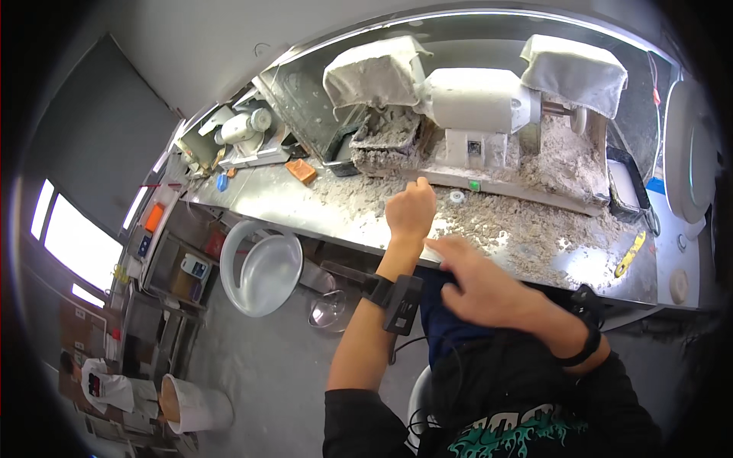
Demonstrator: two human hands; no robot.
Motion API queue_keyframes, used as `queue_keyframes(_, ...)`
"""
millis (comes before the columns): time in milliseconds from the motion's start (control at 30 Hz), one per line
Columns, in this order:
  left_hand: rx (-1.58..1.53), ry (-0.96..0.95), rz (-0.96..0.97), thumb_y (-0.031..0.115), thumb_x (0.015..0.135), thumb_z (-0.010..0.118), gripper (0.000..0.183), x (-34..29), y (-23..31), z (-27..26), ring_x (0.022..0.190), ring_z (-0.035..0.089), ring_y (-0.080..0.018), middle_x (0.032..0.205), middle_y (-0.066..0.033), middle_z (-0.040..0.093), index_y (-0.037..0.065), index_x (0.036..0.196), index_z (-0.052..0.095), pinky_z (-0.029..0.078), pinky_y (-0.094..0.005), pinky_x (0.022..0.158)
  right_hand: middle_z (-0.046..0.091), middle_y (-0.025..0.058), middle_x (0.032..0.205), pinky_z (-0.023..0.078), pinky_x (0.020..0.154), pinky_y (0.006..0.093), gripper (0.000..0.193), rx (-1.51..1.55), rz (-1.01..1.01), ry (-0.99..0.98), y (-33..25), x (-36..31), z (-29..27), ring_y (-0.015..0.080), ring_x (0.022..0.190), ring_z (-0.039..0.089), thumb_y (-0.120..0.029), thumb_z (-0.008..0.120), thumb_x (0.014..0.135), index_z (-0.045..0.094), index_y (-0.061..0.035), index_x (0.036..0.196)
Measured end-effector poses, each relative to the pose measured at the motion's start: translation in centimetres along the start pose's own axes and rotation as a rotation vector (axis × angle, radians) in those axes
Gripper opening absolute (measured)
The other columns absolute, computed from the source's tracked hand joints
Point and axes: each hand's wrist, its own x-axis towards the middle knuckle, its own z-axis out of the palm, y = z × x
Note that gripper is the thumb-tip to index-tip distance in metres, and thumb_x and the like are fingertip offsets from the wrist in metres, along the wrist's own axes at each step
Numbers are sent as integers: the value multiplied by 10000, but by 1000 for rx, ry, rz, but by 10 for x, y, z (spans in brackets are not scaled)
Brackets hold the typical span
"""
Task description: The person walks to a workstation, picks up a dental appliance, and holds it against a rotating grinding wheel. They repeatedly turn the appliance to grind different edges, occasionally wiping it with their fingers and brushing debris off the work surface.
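My left hand is closed, its knuckles over the front of the powder-strewn metal bench; whatever lies inside its fingers is hidden. Close to my left wrist, my right hand has its fingers stretched toward it and its thumb apart, slightly blurred. A pale patch shows by the right fingertips, too unclear to name. Beyond both hands stands a white bench polishing machine with cloth-draped hoods at either side. A small white disc lies in the powder right of my left hand.
An orange block and a second small machine are at the left. A yellow-handled tool and a black tray sit at the right. Below the bench edge are a clear round bowl and, farther off, a person beside a white bin.
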Motion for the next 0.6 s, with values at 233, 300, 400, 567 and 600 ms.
queue_keyframes(233,197,-52,51,155,819,537,81,-8,-1,7,609,661,-261,679,-60,629,111,751,542,514,-369,512,625,202,865,489,755,414,400,-387,-86,-417,-60,66,13,336,828,622,-365,566,848,635,25,908)
queue_keyframes(300,143,-79,18,138,808,554,71,1,27,10,621,666,-263,702,-70,643,103,747,547,521,-369,545,627,202,850,493,742,417,423,-470,-23,-481,-41,77,19,343,800,628,-387,560,849,647,27,867)
queue_keyframes(400,131,-106,-76,121,800,565,73,-7,18,13,636,667,-270,723,-86,654,81,738,562,521,-362,540,625,216,852,495,728,423,442,-350,-48,-674,-44,82,33,350,805,634,-405,578,830,660,28,823)
queue_keyframes(567,283,-90,-83,111,763,595,49,-8,16,30,614,663,-224,682,-65,635,90,723,576,511,-318,507,628,230,860,500,720,437,329,-305,-74,-684,-66,71,17,358,851,633,-295,571,821,659,22,841)
queue_keyframes(600,361,-21,-38,114,741,601,56,-13,15,33,578,650,-192,650,-41,609,106,703,561,503,-317,487,628,230,860,500,720,437,329,-302,-83,-694,-69,72,23,358,851,633,-295,571,821,659,22,841)
